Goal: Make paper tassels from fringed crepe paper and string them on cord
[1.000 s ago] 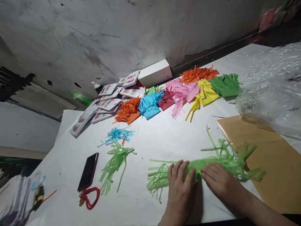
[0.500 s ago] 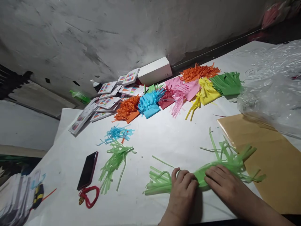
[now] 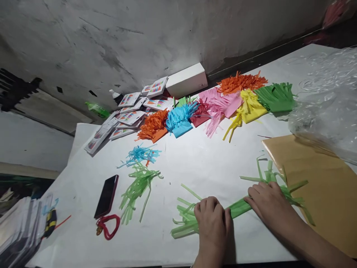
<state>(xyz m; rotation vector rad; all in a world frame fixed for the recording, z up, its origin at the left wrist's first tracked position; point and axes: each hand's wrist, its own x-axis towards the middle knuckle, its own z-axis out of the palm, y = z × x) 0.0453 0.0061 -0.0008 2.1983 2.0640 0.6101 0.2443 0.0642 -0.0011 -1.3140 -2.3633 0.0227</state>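
Observation:
A strip of light green tissue paper (image 3: 239, 208) with fringed ends lies across the white-covered table, its middle rolled or folded narrow. My left hand (image 3: 210, 214) is closed over the strip near its left fringe. Farther right, my right hand (image 3: 266, 199) has its fingers curled round the strip by the right fringe. The narrow band runs straight between both hands, and the palms hide the paper under them. To the left lies a separate green tissue tassel (image 3: 138, 191), with blue tissue shreds (image 3: 141, 154) just above it.
A phone (image 3: 106, 196) with a red cord (image 3: 111, 227) lies at left. Folded fringed tissue in orange, blue (image 3: 181, 121), pink, yellow (image 3: 251, 108) and green lines the back, beside white printed packets (image 3: 131, 118) and a white box (image 3: 186, 80). Brown paper (image 3: 320, 178) and clear plastic (image 3: 323, 115) are at right.
The strip's middle has become narrower and tauter between my hands. My right hand has shifted up and right, its flat fingers now curled round the paper. The view has tilted slightly.

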